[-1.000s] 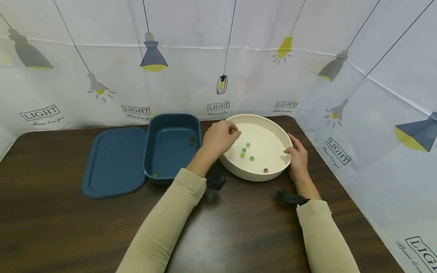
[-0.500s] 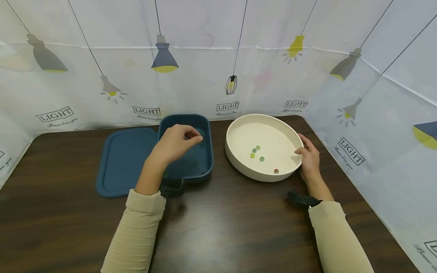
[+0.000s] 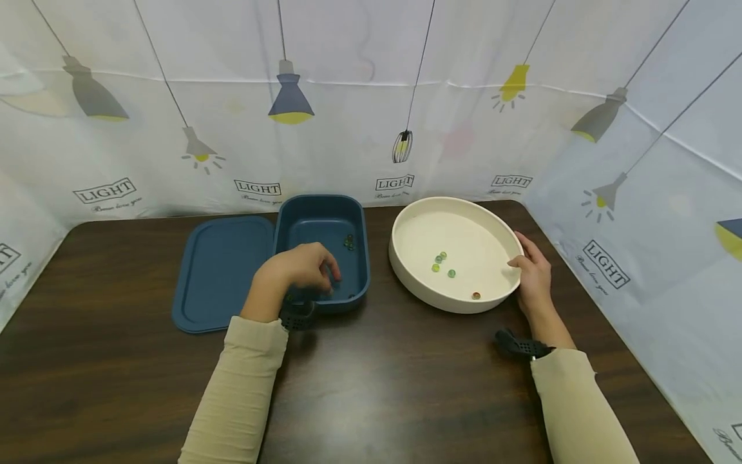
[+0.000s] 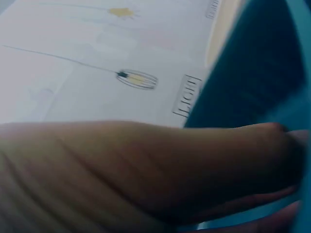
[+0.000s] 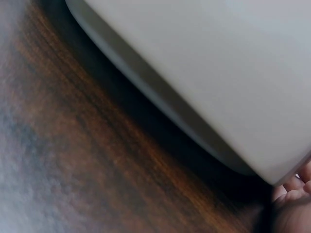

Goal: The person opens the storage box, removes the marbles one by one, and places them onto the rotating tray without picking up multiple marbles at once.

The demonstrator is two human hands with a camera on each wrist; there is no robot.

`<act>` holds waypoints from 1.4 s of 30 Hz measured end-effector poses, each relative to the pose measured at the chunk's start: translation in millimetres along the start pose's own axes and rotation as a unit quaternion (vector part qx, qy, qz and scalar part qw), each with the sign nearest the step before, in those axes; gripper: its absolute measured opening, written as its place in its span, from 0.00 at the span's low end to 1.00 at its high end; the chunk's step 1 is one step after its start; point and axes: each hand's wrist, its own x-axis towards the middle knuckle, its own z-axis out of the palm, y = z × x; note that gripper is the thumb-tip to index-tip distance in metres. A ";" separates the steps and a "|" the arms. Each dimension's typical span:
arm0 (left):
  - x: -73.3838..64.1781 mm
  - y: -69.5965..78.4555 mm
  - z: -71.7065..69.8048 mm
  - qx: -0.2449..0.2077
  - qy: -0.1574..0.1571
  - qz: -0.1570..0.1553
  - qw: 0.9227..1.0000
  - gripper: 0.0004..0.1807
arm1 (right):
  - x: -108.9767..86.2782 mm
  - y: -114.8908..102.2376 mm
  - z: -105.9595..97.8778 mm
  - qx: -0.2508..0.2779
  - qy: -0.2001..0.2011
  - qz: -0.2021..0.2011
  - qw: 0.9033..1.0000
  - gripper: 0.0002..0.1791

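My left hand [image 3: 301, 267] hangs over the near part of the blue rectangular box [image 3: 363, 258], its fingers pointing down and slightly blurred; I see nothing between them. Glass marbles [image 3: 350, 242] lie in a small group by the box's right wall, and a dark marble [image 3: 351, 296] is near the front wall. At the right, my right hand [image 3: 534, 274] grips the rim of the round cream bowl [image 3: 464, 225], thumb over the edge and fingers outside. Several green and yellow-green marbles [image 3: 451, 273] and a brown marble [image 3: 476, 296] rest in it. The left wrist view shows the hand dipping beside the blue wall.
A flat blue lid [image 3: 223, 274] lies on the dark wooden table [image 3: 359, 386], left of the box and against it. A white curtain [image 3: 342, 142] printed with lamps hangs behind the table and along its right side.
My left hand has gone from the cream bowl leftward to the blue box and dipped lower, fingers now looser. A dark marble now shows near the box's front wall. The right hand keeps its grip.
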 end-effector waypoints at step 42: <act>23.4 22.3 17.2 -0.005 0.143 0.077 0.987 0.03 | 0.3 0.9 1.2 0.007 -0.001 -0.011 1.000 0.40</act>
